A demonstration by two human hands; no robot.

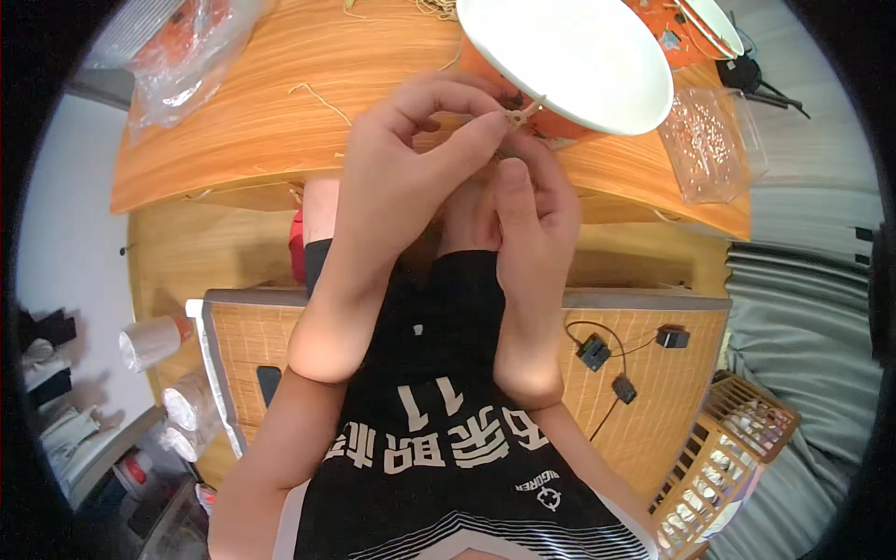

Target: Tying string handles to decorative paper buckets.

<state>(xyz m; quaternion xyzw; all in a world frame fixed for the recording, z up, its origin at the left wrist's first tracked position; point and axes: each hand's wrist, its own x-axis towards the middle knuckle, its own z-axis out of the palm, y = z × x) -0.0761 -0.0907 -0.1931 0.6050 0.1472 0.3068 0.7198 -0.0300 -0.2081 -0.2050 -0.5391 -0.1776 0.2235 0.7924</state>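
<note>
My left hand (406,163) is raised over the table's near edge, its thumb and forefinger pinching a thin beige cord (519,118). The cord shows a small loop or knot at the fingertips, and a short end sticks up past them. Close beside it, my right hand (543,210) has its fingers curled with the thumb on top. Whatever sits between those fingers is hidden. Just beyond both hands stands an orange bucket (482,71) with a wide, round, white top (569,56); the cord's end overlaps its rim in the picture.
Loose cord (322,101) lies on the wooden table (271,140). A clear plastic box (702,140) of small pieces sits at the right, below another orange container (677,33). A clear plastic bag (182,75) rests far left. Behind me are a cable with adapters (593,351) and a wooden crate (714,467).
</note>
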